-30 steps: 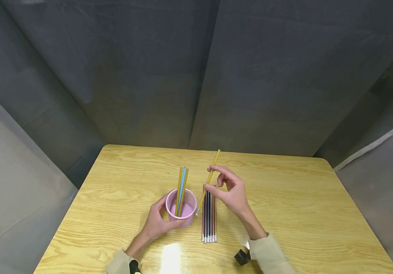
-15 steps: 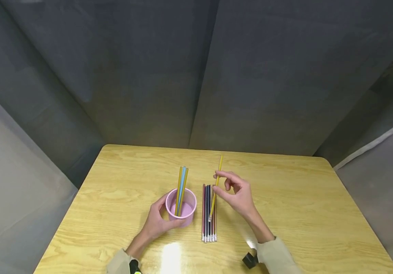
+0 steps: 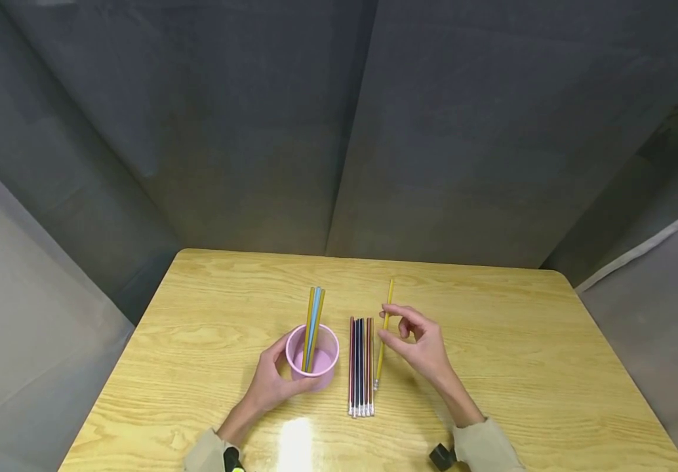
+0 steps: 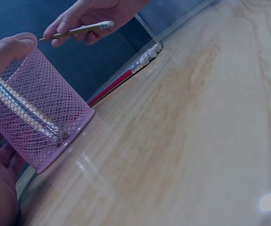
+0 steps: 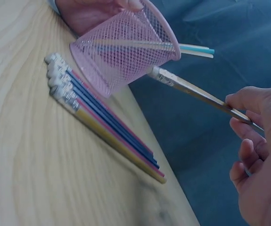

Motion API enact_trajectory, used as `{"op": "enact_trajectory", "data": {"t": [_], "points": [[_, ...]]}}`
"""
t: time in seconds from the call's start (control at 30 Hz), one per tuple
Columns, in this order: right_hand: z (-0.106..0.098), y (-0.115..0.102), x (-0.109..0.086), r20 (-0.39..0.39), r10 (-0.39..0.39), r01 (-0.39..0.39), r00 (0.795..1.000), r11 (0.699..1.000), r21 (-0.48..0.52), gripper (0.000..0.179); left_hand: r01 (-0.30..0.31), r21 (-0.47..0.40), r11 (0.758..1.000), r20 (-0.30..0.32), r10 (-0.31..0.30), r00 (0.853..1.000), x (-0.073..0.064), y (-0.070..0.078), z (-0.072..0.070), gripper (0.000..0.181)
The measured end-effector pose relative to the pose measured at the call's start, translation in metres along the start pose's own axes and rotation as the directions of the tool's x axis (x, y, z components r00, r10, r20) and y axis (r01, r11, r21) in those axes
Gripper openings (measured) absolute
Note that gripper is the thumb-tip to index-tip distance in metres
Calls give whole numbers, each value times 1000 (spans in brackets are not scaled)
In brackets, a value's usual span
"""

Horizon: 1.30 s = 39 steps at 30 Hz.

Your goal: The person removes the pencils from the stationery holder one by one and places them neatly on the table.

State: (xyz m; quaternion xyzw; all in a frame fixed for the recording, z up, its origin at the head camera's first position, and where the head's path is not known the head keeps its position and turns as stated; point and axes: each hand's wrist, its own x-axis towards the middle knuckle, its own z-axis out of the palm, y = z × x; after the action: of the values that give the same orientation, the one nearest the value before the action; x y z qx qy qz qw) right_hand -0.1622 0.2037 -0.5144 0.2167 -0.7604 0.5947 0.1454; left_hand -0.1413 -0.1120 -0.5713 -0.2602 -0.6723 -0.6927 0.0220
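Observation:
A pink mesh pencil cup (image 3: 328, 379) stands on the table, and my left hand (image 3: 271, 380) grips it round its left side, thumb at the front. Two yellow pencils and a light blue one (image 3: 315, 321) lean inside the cup. My right hand (image 3: 424, 344) pinches a yellow pencil (image 5: 201, 94) between thumb and fingers, its eraser end towards me. That pencil is held above the table, just right of a row of pencils (image 3: 361, 367). Dark blue, red and yellow ones lie side by side there, their white erasers at the near end.
The wooden table (image 3: 227, 288) ends in a far edge against a dark grey curtain (image 3: 256, 131). Lighter grey cloth (image 3: 20, 328) hangs at the left side. Glare shines on the table near the left wrist.
My right hand has moved right and nearer to me with the yellow pencil, from beside the cup across the row to its right side. The left hand and cup stay still.

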Motion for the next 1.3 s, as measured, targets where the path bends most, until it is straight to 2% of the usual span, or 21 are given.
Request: {"op": "enact_trajectory", "data": {"t": [0.2,0.5,0.8,0.9,1.13,1.3], "points": [[-3,6,-7,20,21,-20,1000,999,-30,42,12,-6,1000,1,-12,1000,0,1,0,91],[-3,12,-20,35,148,-144,988,985,-100,43,18,1,1000,-6,-18,1000,0,2,0,90],[0,19,-27,65,158,-151,985,983,-102,46,4,15,1000,-7,-4,1000,-1,0,0,90],[-1,19,-29,73,190,-181,979,976,-120,45,8,14,1000,-5,-8,1000,0,1,1,90],[-3,15,-28,121,288,-262,950,945,-195,41,10,-3,1000,-2,-10,1000,0,1,0,90],[-1,15,-25,168,288,-240,943,936,-259,37,5,-11,1000,0,-5,1000,0,1,0,91]]}}
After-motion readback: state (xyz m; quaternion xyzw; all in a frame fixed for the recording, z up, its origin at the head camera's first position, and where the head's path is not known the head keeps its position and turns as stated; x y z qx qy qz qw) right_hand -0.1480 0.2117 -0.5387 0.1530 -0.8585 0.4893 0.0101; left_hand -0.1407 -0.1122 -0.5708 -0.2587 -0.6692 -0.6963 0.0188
